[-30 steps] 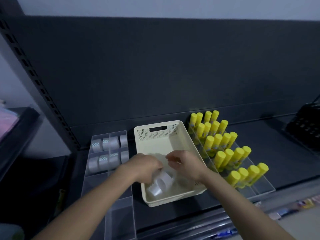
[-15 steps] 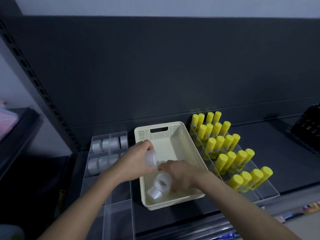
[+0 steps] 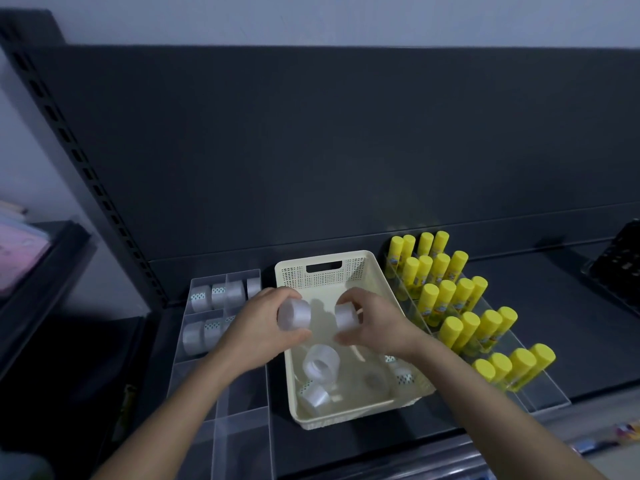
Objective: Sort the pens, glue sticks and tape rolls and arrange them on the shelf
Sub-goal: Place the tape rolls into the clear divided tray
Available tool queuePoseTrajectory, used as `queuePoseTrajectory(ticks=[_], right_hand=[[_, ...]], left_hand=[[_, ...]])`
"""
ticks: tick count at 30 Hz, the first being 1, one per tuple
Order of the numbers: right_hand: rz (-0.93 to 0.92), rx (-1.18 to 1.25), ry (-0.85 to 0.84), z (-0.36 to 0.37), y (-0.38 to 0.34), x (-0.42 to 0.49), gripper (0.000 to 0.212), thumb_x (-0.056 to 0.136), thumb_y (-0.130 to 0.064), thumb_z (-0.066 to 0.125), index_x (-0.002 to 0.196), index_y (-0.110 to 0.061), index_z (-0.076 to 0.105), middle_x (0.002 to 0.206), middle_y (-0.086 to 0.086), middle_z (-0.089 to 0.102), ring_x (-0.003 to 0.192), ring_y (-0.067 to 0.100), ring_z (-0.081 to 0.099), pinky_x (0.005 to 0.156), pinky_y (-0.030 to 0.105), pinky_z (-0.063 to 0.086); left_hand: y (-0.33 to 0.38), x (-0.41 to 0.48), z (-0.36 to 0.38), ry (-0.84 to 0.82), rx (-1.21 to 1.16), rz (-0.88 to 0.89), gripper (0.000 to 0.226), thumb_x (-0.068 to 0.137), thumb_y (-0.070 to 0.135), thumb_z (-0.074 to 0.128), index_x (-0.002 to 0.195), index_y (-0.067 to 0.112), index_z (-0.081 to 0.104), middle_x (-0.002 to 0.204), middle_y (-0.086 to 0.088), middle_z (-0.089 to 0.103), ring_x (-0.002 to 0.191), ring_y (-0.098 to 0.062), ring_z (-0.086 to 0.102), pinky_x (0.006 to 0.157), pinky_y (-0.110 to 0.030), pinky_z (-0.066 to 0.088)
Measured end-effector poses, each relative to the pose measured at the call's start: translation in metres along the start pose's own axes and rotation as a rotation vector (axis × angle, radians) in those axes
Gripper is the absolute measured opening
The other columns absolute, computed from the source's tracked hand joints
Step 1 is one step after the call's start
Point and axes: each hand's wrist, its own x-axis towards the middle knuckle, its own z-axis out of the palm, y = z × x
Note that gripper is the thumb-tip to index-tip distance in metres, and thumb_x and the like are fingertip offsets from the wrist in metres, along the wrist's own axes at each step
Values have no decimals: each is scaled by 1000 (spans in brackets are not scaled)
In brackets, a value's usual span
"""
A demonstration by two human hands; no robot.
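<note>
My left hand (image 3: 258, 327) grips a clear tape roll (image 3: 294, 314) above the cream basket (image 3: 323, 271). My right hand (image 3: 377, 323) holds a second tape roll (image 3: 344, 316) beside it, over the same basket. Several loose tape rolls (image 3: 320, 363) lie on the basket's floor. To the left, a clear divided organiser (image 3: 239, 403) has several tape rolls (image 3: 202, 297) standing in its two far rows. On the right, several yellow glue sticks (image 3: 460, 317) stand in rows in a clear stepped rack (image 3: 540, 393). No pens are visible.
All of this sits on a dark shelf (image 3: 561, 327) with a dark back panel. A black tray (image 3: 616, 268) is at the far right edge. A slotted upright (image 3: 90, 174) runs along the left. Pink items (image 3: 17, 251) lie on a neighbouring shelf.
Both hands rose out of the basket, each lifting a tape roll; half a second ago the right hand was still down among the loose rolls.
</note>
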Motion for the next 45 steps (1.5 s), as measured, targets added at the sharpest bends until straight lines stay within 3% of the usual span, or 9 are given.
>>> queuePoseTrajectory(ticks=[2,7,10,14,24,28,33,38,45], right_hand=[[-8,129,-44,1,-9,-8,51,63,-29,85,106,-21,58,101,0,62,89,21,61,78,38,53],[-82,-217,-131,28,-18,-8,56,72,-21,74,121,-20,47,104,0,58,88,16,55,70,25,43],[168,239,-38,27,-11,-3,47,73,-5,72,113,-13,49,88,4,57,66,18,58,60,34,54],[281,744,51,19,-8,-2,42,73,3,73,106,-8,49,97,11,54,78,27,65,63,41,59],[169,960,49,5,-31,-12,37,74,4,75,102,0,51,98,21,55,75,29,65,73,45,59],[156,1040,-6,-2,-30,-13,36,73,3,76,101,-2,54,93,18,58,77,31,67,71,42,59],[196,550,-53,5,-20,-6,44,72,-12,80,107,-13,54,89,1,57,70,14,60,63,29,54],[110,17,-188,22,-23,1,51,68,-32,79,109,-23,50,85,-11,52,69,4,50,52,19,39],[-4,-418,-361,50,-36,3,51,75,-38,70,116,-16,48,109,2,59,99,22,58,68,28,41]], left_hand=[[-4,-1,0,34,-18,-15,47,65,35,78,107,36,56,109,17,54,96,-8,60,85,-34,53],[-5,-2,2,76,-15,-47,50,66,35,77,110,41,53,108,17,56,92,-4,59,79,-25,50],[-4,-7,4,45,-27,-51,52,65,35,77,112,39,54,103,14,61,91,-6,60,76,-24,50],[5,-9,6,12,-34,-4,48,66,33,79,108,39,55,104,17,60,93,-3,60,78,-24,51],[21,-3,12,34,-28,-32,56,64,34,78,110,42,48,107,20,55,93,3,54,73,-20,48],[25,-4,14,50,-44,-22,55,64,30,82,109,42,54,111,17,58,100,0,55,81,-20,48],[20,-12,9,118,-22,-72,55,66,26,83,113,41,59,112,19,58,99,7,52,73,-2,38],[20,-25,5,254,-16,-170,49,63,27,84,104,38,59,96,20,59,85,6,53,63,-6,38],[23,-48,5,345,-72,-251,50,64,29,88,103,37,58,96,18,59,86,5,54,65,-2,38]])
